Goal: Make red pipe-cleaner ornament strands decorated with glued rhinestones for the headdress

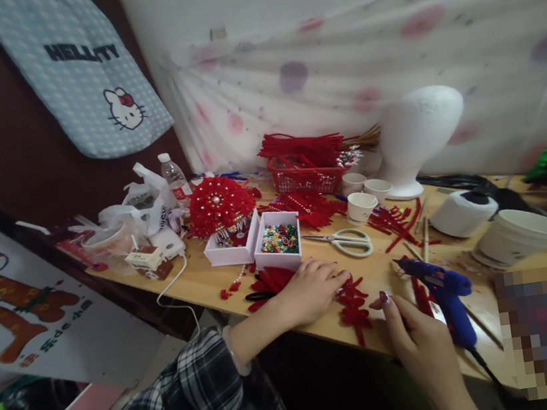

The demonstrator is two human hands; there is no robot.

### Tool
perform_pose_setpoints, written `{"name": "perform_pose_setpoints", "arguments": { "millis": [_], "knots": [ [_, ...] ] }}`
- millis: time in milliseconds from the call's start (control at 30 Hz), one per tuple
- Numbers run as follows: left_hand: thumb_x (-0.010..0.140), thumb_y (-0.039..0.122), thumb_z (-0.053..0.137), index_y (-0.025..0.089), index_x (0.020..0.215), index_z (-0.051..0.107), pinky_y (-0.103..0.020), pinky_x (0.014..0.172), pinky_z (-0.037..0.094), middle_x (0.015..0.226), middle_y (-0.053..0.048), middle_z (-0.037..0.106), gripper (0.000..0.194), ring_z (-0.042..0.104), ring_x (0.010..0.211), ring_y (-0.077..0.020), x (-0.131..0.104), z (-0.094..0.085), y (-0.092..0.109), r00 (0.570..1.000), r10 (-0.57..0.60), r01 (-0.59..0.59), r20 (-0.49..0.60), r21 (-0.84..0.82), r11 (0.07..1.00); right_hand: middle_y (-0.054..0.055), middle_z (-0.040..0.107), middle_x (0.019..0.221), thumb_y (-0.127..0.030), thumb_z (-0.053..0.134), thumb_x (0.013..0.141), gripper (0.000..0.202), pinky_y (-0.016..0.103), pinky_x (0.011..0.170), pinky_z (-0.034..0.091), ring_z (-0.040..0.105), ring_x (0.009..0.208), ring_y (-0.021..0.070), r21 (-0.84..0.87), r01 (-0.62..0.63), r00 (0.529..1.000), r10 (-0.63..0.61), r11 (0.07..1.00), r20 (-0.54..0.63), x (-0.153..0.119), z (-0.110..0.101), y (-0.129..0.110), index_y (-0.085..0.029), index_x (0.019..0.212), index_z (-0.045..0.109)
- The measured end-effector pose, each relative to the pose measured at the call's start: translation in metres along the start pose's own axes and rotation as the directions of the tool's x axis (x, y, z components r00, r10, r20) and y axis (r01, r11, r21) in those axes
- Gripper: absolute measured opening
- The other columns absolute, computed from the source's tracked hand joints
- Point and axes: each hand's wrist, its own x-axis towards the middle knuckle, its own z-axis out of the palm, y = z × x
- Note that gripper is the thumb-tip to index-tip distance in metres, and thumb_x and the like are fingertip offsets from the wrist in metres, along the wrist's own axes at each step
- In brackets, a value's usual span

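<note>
My left hand lies palm down at the table's front edge, fingers slightly apart, fingertips touching a red fuzzy piece made of looped shapes. To the right of that piece, my right hand is raised with thumb and forefinger pinched together; whatever is between them is too small to tell. A blue glue gun rests just beyond my right hand. Behind my left hand stands a white box of colored beads, with green-handled scissors to its right. Red pieces lie partly under my left forearm.
A red beaded flower stands by a second white box. Farther back are a red basket, paper cups and a white foam head. A white spool and a tub sit at right, a bottle at left.
</note>
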Motion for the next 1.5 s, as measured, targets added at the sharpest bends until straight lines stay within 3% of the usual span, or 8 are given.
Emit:
{"name": "perform_pose_setpoints", "arguments": {
  "millis": [333,633,733,933,1133,1300,1400,1500],
  "knots": [
    [0.095,0.007,0.042,0.015,0.135,0.055,-0.039,0.108,0.044,0.135,-0.015,0.058,0.043,0.053,0.124,-0.0220,0.002,0.003,-0.012,1.000,-0.011,0.008,-0.024,-0.135,0.991,-0.001,0.064,0.065,-0.035,0.040,0.103,0.038,0.020,0.053,0.041,0.061,0.054,0.0123,0.024,-0.054,0.998,0.054,0.998,0.020,0.000,-0.001,-0.002,-0.018,0.076,0.061],
    [0.083,-0.007,0.044,0.019,0.143,0.047,-0.055,0.112,0.038,0.144,-0.018,0.047,0.065,0.042,0.136,-0.0305,-0.001,0.011,-0.015,0.998,0.006,0.003,0.062,-0.156,0.988,-0.002,0.058,0.062,-0.027,0.042,0.103,0.034,0.017,0.054,0.042,0.060,0.056,0.0110,0.038,-0.083,0.996,0.082,0.996,0.045,0.003,-0.005,-0.009,-0.018,0.078,0.063],
    [0.080,-0.009,0.044,0.018,0.145,0.044,-0.058,0.110,0.038,0.148,-0.022,0.041,0.070,0.038,0.139,-0.0353,-0.002,0.010,-0.018,0.996,0.013,0.002,0.089,-0.165,0.986,-0.001,0.060,0.068,-0.026,0.041,0.104,0.030,0.016,0.062,0.045,0.062,0.065,0.0115,0.038,-0.086,0.994,0.083,0.996,0.064,0.010,-0.006,-0.010,-0.018,0.091,0.067],
    [0.085,-0.007,0.038,0.013,0.145,0.040,-0.055,0.108,0.044,0.147,-0.023,0.043,0.063,0.042,0.138,-0.0327,-0.002,0.005,-0.019,0.998,0.023,-0.015,0.059,-0.132,0.991,0.001,0.059,0.078,-0.024,0.033,0.106,0.037,0.019,0.060,0.044,0.060,0.067,0.0116,-0.037,-0.036,0.982,0.042,0.999,0.185,0.025,-0.004,-0.003,-0.020,0.125,0.065],
    [0.089,0.000,0.044,0.008,0.137,0.051,-0.060,0.101,0.049,0.141,-0.027,0.048,0.049,0.048,0.131,-0.0410,0.000,0.010,-0.015,0.995,0.093,-0.093,-0.024,-0.036,0.995,-0.001,0.051,0.071,-0.027,0.031,0.107,0.039,0.020,0.054,0.043,0.057,0.059,0.0106,-0.065,-0.079,0.942,0.096,0.995,0.321,0.032,0.000,0.000,-0.019,0.129,0.063],
    [0.092,0.003,0.042,0.006,0.131,0.056,-0.058,0.098,0.053,0.135,-0.024,0.055,0.041,0.052,0.127,-0.0386,0.006,0.010,-0.014,0.990,0.098,-0.102,-0.098,-0.037,0.994,0.000,0.051,0.073,-0.026,0.031,0.107,0.039,0.020,0.056,0.044,0.057,0.061,0.0109,-0.043,-0.131,0.918,0.137,0.990,0.373,0.033,0.001,0.000,-0.018,0.131,0.060],
    [0.096,0.007,0.039,0.007,0.125,0.059,-0.052,0.099,0.055,0.125,-0.019,0.062,0.035,0.058,0.119,-0.0307,0.014,0.009,-0.010,0.987,0.009,-0.032,-0.160,-0.140,0.990,0.000,0.053,0.074,-0.023,0.033,0.105,0.037,0.020,0.056,0.044,0.057,0.061,0.0110,-0.007,-0.128,0.937,0.123,0.992,0.328,0.032,0.000,-0.001,-0.017,0.127,0.062],
    [0.099,0.014,0.041,0.011,0.120,0.061,-0.046,0.096,0.056,0.116,-0.014,0.066,0.029,0.062,0.108,-0.0244,0.023,0.011,-0.004,0.969,-0.163,0.110,-0.185,-0.267,0.957,0.000,0.055,0.072,-0.022,0.038,0.103,0.029,0.020,0.058,0.043,0.058,0.062,0.0109,0.007,-0.151,0.968,0.147,0.988,0.205,0.029,-0.004,-0.005,-0.018,0.102,0.067]
  ]
}}
